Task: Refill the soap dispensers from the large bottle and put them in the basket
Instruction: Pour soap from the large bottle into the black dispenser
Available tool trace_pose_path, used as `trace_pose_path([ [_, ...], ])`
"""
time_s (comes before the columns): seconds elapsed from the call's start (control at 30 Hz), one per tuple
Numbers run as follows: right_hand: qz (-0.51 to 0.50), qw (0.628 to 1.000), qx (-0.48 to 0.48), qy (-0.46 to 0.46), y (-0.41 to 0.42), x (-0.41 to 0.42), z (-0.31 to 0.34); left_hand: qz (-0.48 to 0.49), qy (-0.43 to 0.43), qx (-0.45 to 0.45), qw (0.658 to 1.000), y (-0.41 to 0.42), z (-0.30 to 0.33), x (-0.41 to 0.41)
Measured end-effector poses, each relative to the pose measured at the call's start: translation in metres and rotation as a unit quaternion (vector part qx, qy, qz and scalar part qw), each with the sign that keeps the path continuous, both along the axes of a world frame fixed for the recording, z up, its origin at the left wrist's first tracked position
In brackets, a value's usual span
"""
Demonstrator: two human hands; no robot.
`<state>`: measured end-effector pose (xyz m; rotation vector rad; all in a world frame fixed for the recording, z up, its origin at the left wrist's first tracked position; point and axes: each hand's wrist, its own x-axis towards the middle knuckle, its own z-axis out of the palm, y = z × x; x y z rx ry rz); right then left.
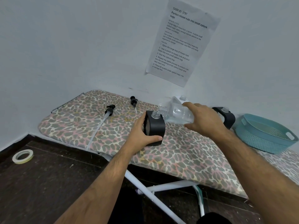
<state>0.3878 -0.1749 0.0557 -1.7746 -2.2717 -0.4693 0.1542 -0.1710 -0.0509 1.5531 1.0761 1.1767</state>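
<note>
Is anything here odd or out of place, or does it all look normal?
One thing: the sheet taped to the wall describes portioning mixed nuts into bags, not refilling soap. It also hangs crooked. Otherwise the two pump heads lying on the ironing board belong to the opened dispensers. I see no spill.

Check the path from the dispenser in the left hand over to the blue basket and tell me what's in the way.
Two things lie between the dispenser in the left hand and the basket: the right hand holding the tilted large bottle over its neck, and beyond it a second dispenser standing just left of the basket.
</note>
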Motion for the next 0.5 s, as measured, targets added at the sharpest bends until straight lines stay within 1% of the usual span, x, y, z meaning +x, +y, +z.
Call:
trace_pose_path([
  [0.2,-0.001,1.000,0.000,-0.005,-0.0012,-0.0013,0.0013,0.001,-0.011,0.007,1.000,0.0009,-0.0015,0.0000],
  [0.5,-0.004,1.000,-0.001,-0.010,-0.0023,-0.0013,0.0019,0.003,-0.004,0.012,1.000,0.0006,-0.0022,-0.0002],
])
